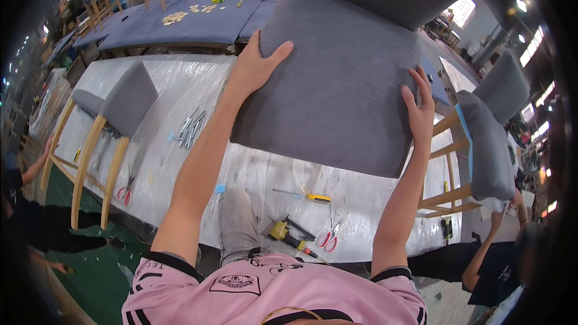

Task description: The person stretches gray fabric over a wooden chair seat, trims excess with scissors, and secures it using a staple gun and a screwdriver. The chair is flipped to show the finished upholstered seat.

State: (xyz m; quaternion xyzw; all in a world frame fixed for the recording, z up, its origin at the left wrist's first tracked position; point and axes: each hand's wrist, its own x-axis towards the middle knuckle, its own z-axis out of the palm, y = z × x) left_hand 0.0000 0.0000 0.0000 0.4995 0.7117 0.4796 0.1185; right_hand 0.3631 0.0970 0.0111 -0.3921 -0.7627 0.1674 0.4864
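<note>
A grey upholstered chair (pixel 337 84) fills the space in front of me, with its seat toward me and its backrest at the far end. Gripping the seat's left edge, my left hand (pixel 256 67) lays its thumb on the fabric, its other fingers partly hidden at the side. My right hand (pixel 420 108) curves its fingers against the seat's right edge. Below the chair on the plastic-covered table (pixel 247 168) lie a yellow-handled screwdriver (pixel 318 197), red-handled scissors (pixel 328 239) and a yellow-and-black staple gun (pixel 289 233).
At left, another grey chair (pixel 129 99) with wooden legs rests near a pile of metal bolts (pixel 191 127) and more scissors (pixel 124 195). At right, a co-worker's hands touch a tipped chair (pixel 484 144). A blue-covered table (pixel 141 31) bearing small wooden pieces stands beyond.
</note>
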